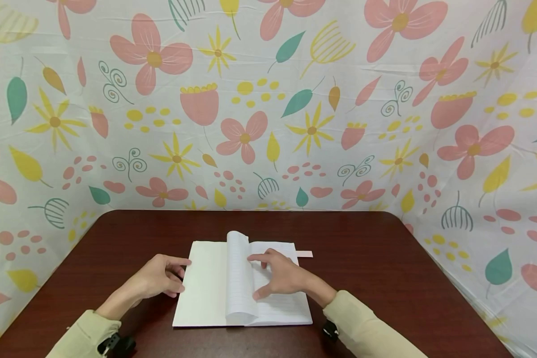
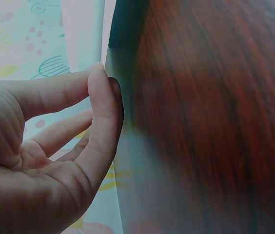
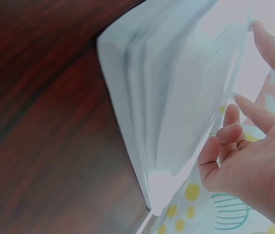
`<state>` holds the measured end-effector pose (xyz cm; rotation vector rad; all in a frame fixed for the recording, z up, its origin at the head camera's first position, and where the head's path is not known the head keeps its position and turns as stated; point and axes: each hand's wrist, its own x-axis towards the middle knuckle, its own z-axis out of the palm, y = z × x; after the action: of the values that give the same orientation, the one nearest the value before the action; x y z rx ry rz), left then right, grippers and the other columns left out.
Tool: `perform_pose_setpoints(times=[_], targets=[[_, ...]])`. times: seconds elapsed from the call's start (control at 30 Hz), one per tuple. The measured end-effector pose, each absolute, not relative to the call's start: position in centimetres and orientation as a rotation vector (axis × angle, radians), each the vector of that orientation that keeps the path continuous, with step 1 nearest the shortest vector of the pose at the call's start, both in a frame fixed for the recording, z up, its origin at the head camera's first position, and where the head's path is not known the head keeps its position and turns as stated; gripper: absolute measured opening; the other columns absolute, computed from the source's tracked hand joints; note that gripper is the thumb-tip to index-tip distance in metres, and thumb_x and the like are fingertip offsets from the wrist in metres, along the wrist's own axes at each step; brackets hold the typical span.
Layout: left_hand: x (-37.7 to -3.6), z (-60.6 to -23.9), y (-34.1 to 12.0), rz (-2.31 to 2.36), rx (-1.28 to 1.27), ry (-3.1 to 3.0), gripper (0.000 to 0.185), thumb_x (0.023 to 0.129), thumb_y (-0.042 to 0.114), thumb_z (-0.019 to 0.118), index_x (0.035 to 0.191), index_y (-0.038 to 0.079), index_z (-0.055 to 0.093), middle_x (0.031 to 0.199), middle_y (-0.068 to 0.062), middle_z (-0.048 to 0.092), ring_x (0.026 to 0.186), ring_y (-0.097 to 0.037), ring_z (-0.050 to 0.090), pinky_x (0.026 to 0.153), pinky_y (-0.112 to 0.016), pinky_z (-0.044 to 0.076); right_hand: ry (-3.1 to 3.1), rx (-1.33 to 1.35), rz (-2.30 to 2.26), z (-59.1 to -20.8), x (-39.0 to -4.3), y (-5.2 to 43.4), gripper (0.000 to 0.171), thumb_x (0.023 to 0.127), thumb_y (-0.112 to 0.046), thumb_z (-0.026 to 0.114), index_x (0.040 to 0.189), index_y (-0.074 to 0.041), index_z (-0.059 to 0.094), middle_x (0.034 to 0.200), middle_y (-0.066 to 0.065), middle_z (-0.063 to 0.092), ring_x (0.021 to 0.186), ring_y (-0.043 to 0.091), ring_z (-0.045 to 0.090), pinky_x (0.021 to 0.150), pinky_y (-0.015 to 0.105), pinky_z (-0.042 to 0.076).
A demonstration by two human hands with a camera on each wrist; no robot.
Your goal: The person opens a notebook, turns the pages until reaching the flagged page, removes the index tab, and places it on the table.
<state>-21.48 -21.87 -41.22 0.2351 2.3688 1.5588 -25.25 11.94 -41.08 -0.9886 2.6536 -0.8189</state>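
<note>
An open notebook [image 1: 201, 283] lies on the table, with a plain cream page on the left and faintly ruled pages [image 1: 282, 311] on the right. Near its middle, a bundle of ruled pages [image 1: 239, 278] stands up and curls over. My left hand [image 1: 158, 276] holds the notebook's left edge, thumb and index finger on it; the left wrist view shows the fingers [image 2: 106, 112] at that thin edge. Over the right-hand pages, my right hand [image 1: 282, 273] has its index finger and thumb extended and apart, their tips by the curled bundle. Its other fingers [image 3: 220, 146] are bent.
A dark reddish-brown wooden table [image 1: 362, 258] carries the notebook. From the notebook's right side sticks out a pale pink strip [image 1: 304, 254]. Flower-patterned cloth [image 1: 268, 124] hangs behind the table and along both sides.
</note>
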Motion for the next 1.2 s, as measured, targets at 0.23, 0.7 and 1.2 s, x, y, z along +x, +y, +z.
perform_pose_setpoints(times=[0.23, 0.7, 1.2], targets=[[-21.5, -41.2, -21.8, 1.556, 0.239, 2.369, 0.062, 0.072, -0.007, 0.076, 0.13, -0.007, 0.053, 0.093, -0.017, 0.053, 0.077, -0.024, 0.064, 0.061, -0.038, 0.056, 2.642, -0.997, -0.825, -40.8, -25.1, 11.2, 0.081, 0.066, -0.039, 0.086, 0.137, -0.019, 0.052, 0.097, 0.0, 0.051, 0.091, 0.019, 0.048, 0.077, 0.027, 0.041], [-21.6, -41.3, -21.8, 1.566, 0.253, 2.362, 0.062, 0.072, -0.009, 0.075, 0.129, -0.009, 0.052, 0.093, -0.017, 0.054, 0.078, -0.024, 0.064, 0.06, -0.039, 0.056, 2.627, -1.02, -0.866, -40.6, -25.1, 10.0, 0.079, 0.067, -0.035, 0.086, 0.136, -0.016, 0.052, 0.101, -0.002, 0.059, 0.095, 0.019, 0.051, 0.084, 0.027, 0.042], [-21.6, -41.3, -21.8, 1.568, 0.231, 2.367, 0.063, 0.071, -0.008, 0.077, 0.129, -0.008, 0.053, 0.093, -0.017, 0.054, 0.079, -0.024, 0.065, 0.061, -0.039, 0.056, 2.62, -1.039, -0.912, -40.8, -25.1, 8.8, 0.079, 0.067, -0.034, 0.087, 0.135, -0.016, 0.053, 0.102, -0.003, 0.059, 0.093, 0.019, 0.052, 0.079, 0.024, 0.042]])
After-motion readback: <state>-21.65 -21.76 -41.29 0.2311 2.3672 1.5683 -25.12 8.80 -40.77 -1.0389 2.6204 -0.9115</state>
